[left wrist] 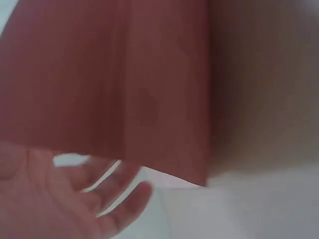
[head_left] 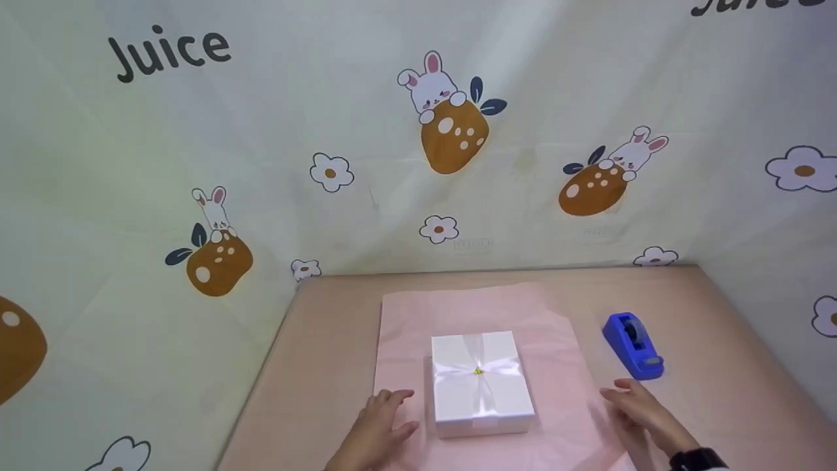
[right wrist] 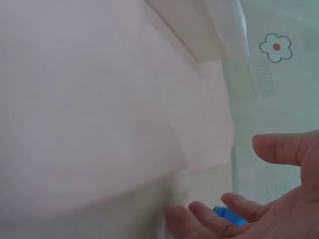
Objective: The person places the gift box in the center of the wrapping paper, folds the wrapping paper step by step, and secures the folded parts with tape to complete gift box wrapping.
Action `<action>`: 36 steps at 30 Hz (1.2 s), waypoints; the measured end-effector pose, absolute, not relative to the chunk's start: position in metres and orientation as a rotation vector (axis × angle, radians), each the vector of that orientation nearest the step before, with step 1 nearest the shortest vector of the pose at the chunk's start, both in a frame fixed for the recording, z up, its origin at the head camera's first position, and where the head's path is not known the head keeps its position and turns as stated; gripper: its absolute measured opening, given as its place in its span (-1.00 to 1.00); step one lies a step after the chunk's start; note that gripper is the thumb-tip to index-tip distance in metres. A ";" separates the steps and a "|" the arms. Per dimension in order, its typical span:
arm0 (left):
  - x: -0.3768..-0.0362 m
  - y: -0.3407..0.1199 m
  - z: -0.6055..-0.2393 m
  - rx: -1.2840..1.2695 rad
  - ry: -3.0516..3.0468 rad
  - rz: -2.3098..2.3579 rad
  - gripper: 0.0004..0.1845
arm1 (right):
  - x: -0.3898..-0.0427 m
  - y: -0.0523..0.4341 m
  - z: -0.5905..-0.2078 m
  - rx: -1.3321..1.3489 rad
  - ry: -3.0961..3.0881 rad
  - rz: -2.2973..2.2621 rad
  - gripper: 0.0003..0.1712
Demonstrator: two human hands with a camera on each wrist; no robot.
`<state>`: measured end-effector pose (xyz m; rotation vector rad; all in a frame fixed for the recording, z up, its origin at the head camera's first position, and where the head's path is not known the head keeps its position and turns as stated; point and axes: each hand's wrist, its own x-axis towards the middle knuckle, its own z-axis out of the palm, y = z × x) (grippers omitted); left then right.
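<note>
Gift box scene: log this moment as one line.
left hand open, on pink paper left of gift box | right hand open, right of box | tape dispenser untouched

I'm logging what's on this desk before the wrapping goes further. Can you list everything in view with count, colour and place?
gift box: one, white with a white ribbon bow, centre of the paper sheet
wrapping paper: one sheet, pale pink, spread on the table under the box
tape dispenser: one, blue, right of the paper
table: one, beige-pink top
backdrop: one, pale cloth printed with rabbits, flowers and "Juice"
watch: one, black, right wrist
left hand: open, on the paper left of the box
right hand: open, at the paper's right edge
</note>
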<state>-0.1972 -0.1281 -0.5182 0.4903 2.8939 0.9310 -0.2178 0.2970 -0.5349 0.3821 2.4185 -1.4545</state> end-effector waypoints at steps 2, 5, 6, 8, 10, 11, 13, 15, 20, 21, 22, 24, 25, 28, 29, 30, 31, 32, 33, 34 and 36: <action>-0.204 -0.122 -0.518 0.601 2.802 0.928 -0.34 | -0.216 0.304 -0.541 0.418 2.336 -1.494 -0.25; -0.215 -0.111 -0.520 0.681 2.714 0.945 -0.19 | -0.216 0.307 -0.548 0.455 2.263 -1.497 -0.27; -0.219 -0.108 -0.521 0.695 2.693 0.955 -0.15 | -0.216 0.306 -0.550 0.475 2.263 -1.476 -0.30; -0.225 -0.103 -0.523 0.707 2.665 0.969 -0.08 | -0.217 0.305 -0.553 0.501 2.273 -1.435 -0.37; -0.229 -0.099 -0.524 0.698 2.636 0.978 -0.03 | -0.217 0.303 -0.555 0.510 2.277 -1.411 -0.48; -0.230 -0.098 -0.524 0.698 2.621 0.985 -0.01 | -0.217 0.302 -0.556 0.510 2.289 -1.406 -0.55; -0.232 -0.096 -0.525 0.691 2.597 0.996 0.02 | -0.216 0.301 -0.558 0.500 2.295 -1.425 -0.68; -0.233 -0.095 -0.526 0.693 2.586 0.998 0.02 | -0.215 0.302 -0.558 0.453 2.290 -1.460 -0.75; -0.234 -0.094 -0.529 0.707 2.567 0.994 0.02 | -0.212 0.307 -0.552 0.206 2.232 -1.612 -0.76; -0.235 -0.093 -0.530 0.709 2.564 0.991 0.01 | -0.212 0.308 -0.550 0.159 2.212 -1.641 -0.76; -0.235 -0.092 -0.531 0.709 2.561 0.991 0.01 | -0.211 0.309 -0.547 0.111 2.195 -1.667 -0.75; -0.236 -0.088 -0.532 0.701 2.554 0.988 0.01 | -0.210 0.311 -0.542 0.075 2.174 -1.691 -0.75; -0.236 -0.085 -0.532 0.698 2.550 0.988 0.02 | -0.210 0.311 -0.539 0.056 2.176 -1.694 -0.75; -0.235 -0.076 -0.533 0.677 2.540 0.990 0.02 | -0.207 0.312 -0.530 0.049 2.234 -1.663 -0.75; -0.235 -0.073 -0.533 0.672 2.541 0.981 0.02 | -0.207 0.312 -0.527 0.065 2.258 -1.650 -0.75; -0.234 -0.070 -0.533 0.672 2.546 0.967 0.02 | -0.205 0.311 -0.524 0.063 2.287 -1.641 -0.74; -0.234 -0.066 -0.533 0.671 2.553 0.955 0.02 | -0.204 0.311 -0.521 0.070 2.321 -1.631 -0.73; -0.233 -0.063 -0.533 0.673 2.560 0.938 0.02 | -0.203 0.310 -0.518 0.067 2.345 -1.638 -0.71; -0.233 -0.059 -0.534 0.679 2.565 0.925 0.02 | -0.202 0.309 -0.516 0.060 2.360 -1.655 -0.70; -0.233 -0.056 -0.534 0.681 2.568 0.912 0.01 | -0.201 0.308 -0.514 0.049 2.374 -1.666 -0.70; -0.232 -0.049 -0.534 0.683 2.573 0.899 0.01 | -0.199 0.305 -0.511 0.005 2.372 -1.715 -0.70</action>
